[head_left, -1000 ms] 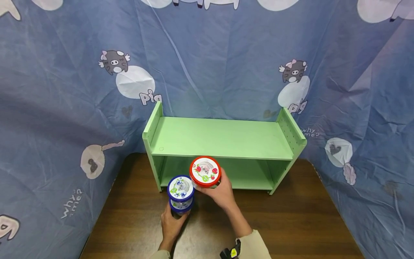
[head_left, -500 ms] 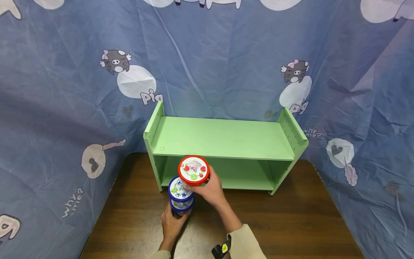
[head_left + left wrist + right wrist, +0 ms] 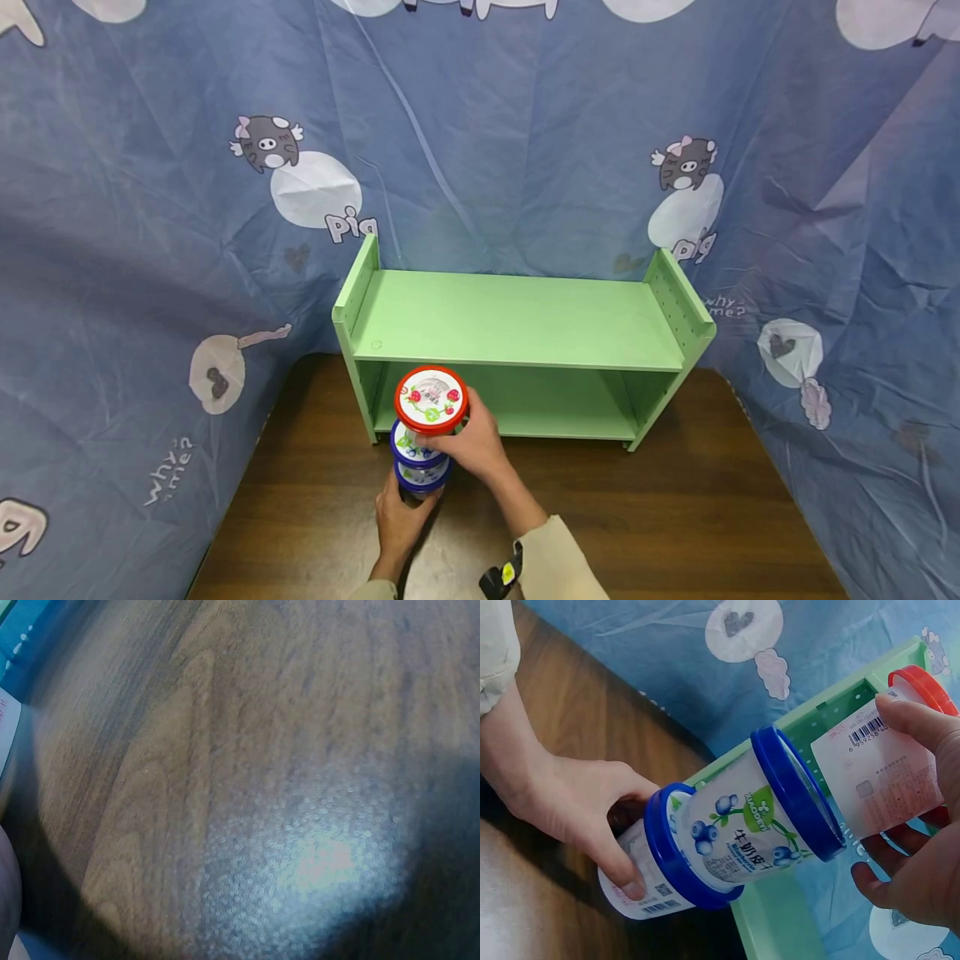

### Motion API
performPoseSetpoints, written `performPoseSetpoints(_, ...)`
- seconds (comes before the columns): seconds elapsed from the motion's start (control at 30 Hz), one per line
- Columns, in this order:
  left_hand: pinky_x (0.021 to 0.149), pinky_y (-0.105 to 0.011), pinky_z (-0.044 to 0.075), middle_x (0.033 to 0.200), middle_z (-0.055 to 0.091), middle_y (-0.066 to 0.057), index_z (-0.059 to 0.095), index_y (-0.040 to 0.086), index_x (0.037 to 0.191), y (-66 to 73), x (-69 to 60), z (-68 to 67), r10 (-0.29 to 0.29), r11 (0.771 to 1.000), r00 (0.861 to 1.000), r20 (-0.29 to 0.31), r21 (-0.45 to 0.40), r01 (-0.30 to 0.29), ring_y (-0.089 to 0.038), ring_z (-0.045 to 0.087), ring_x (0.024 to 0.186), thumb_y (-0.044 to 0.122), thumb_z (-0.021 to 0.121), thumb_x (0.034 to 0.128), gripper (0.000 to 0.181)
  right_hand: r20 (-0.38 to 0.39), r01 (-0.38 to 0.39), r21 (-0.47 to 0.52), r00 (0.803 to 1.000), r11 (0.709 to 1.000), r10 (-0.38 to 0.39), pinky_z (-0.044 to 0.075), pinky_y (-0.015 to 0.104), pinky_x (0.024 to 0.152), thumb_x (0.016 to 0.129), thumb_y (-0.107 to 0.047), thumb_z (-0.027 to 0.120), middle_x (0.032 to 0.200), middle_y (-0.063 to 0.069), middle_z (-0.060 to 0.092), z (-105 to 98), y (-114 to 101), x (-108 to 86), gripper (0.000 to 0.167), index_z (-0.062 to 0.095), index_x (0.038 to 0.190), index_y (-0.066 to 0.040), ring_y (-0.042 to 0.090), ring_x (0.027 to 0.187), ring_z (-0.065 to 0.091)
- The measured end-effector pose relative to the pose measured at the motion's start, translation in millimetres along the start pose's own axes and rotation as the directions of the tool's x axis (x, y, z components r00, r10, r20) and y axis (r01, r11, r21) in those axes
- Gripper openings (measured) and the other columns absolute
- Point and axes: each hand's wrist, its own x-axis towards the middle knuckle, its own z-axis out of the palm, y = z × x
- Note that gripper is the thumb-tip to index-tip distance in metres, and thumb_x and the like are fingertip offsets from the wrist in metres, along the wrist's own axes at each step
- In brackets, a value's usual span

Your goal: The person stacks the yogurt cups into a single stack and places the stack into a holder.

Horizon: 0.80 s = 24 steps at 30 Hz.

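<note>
Carried leftward since the earlier head frame is the white, tapered, round tub with a red lid (image 3: 431,402), now pinched between the thumb and fingers of the right hand (image 3: 478,442); the left hand (image 3: 400,518) has been kept in place. Below the right fingers, a white tub with a blue lid and blueberry print (image 3: 739,821) is stacked on a matching blue-lidded tub (image 3: 660,874), which is gripped at its side by the left fingers. Stacking appears to be the step in hand: the red-lidded tub is held over the upper blue lid, though whether its base is touching cannot be told. Next, a centred, level lowering seems called for, with the bottom tub steadied by the left fingers and the right grip loosened only once the weight is borne. Beyond the right fingers, a light green two-tier shelf (image 3: 517,321) is seen on the brown wooden table (image 3: 675,500).
</note>
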Motion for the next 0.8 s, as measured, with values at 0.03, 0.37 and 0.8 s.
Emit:
performPoseSetpoints(0.03, 0.094, -0.061, 0.045, 0.131, 0.065, -0.023, 0.052, 0.004, 0.139, 0.3, -0.1, -0.2, -0.006, 1.000, 1.000, 0.003, 0.001, 0.006, -0.046, 0.060, 0.111, 0.029, 0.089, 0.0674, 0.084, 0.004, -0.001, -0.001, 1.000, 1.000, 0.001, 0.051, 0.051, 0.100, 0.067, -0.027, 0.092, 0.128, 0.013, 0.065, 0.9, 0.2, -0.1, 0.085, 0.049, 0.139, -0.007, 0.028, 0.118, 0.061)
performPoseSetpoints(0.37, 0.095, -0.060, 0.043, 0.129, 0.065, -0.024, 0.053, 0.004, 0.137, 0.7, 0.2, 0.3, 0.006, 1.000, 1.000, -0.006, -0.002, -0.006, -0.046, 0.060, 0.111, 0.028, 0.089, 0.0666, 0.083, 0.004, -0.008, -0.005, 1.000, 1.000, 0.008, 0.049, 0.052, 0.102, 0.067, -0.026, 0.092, 0.129, 0.013, 0.065, 8.5, 3.0, 0.3, 0.087, 0.049, 0.140, -0.006, 0.029, 0.121, 0.060)
performPoseSetpoints(0.8, 0.095, -0.057, 0.041, 0.130, 0.065, -0.023, 0.053, 0.002, 0.136, -0.9, -0.4, 0.4, 0.031, 0.999, 0.999, -0.014, -0.012, -0.032, -0.045, 0.061, 0.112, 0.026, 0.088, 0.0658, 0.082, 0.008, -0.019, -0.022, 1.000, 1.000, 0.019, 0.050, 0.054, 0.101, 0.067, -0.026, 0.092, 0.130, 0.015, 0.064, 12.4, 3.2, -1.9, 0.088, 0.048, 0.140, -0.005, 0.031, 0.121, 0.061)
